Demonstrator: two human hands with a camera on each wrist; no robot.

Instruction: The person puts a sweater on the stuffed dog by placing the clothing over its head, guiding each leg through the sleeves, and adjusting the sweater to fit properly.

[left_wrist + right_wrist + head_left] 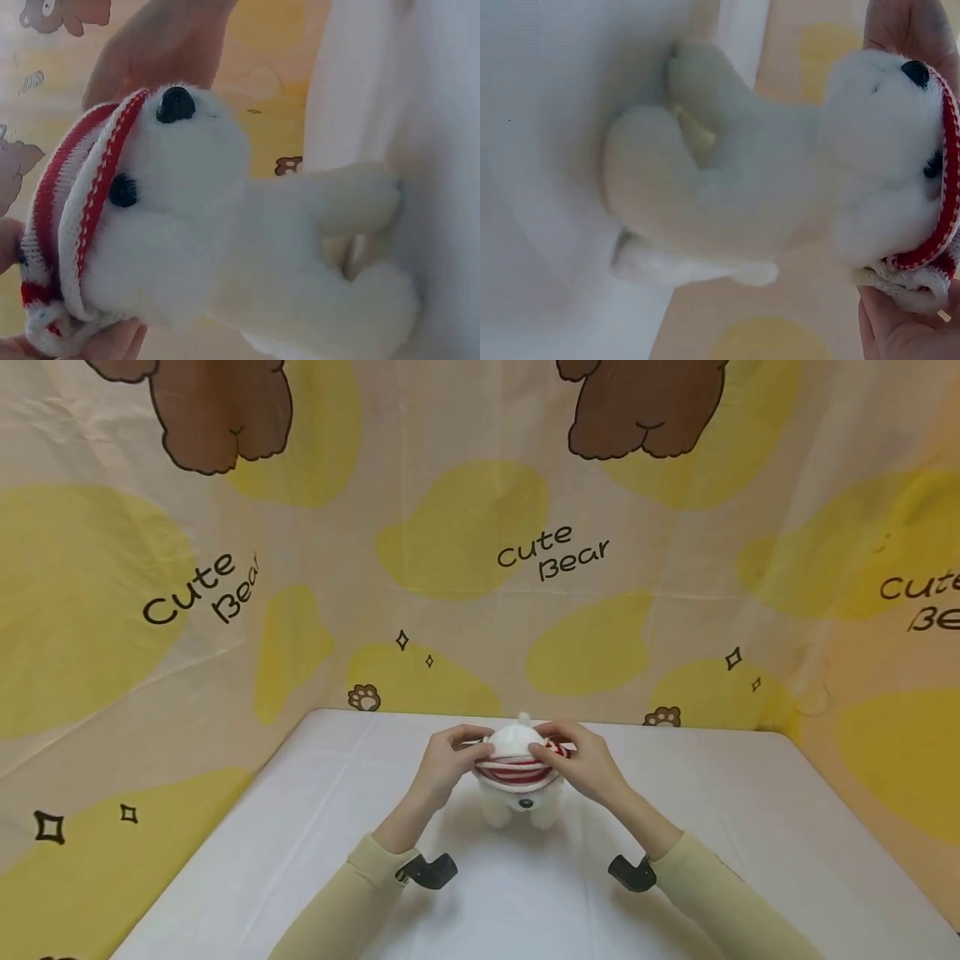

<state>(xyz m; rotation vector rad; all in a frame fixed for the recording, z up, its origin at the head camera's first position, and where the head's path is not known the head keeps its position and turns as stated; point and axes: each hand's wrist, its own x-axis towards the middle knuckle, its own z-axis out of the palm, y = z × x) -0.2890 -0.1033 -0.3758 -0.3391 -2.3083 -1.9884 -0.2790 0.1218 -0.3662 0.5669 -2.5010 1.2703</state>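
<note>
A white plush toy (498, 803) with a black nose stands on its legs on the table. On its head sits a striped red-and-white knitted hat (514, 770), pulled low over the face. My left hand (450, 768) pinches one side of the hat, thumb near the front. The other side is gripped by my right hand (588, 767). In the left wrist view one black eye shows just under the hat's rim (94, 202). The plush body (757, 180) appears sideways in the right wrist view, its feet touching the tabletop.
The white table (315, 877) reaches back to a fabric wall (450, 610) with yellow patches, brown bears and lettering. More of this fabric hangs at the left and right. A black curved mount (433, 871) sits at the left wrist, another black mount (632, 873) at the right.
</note>
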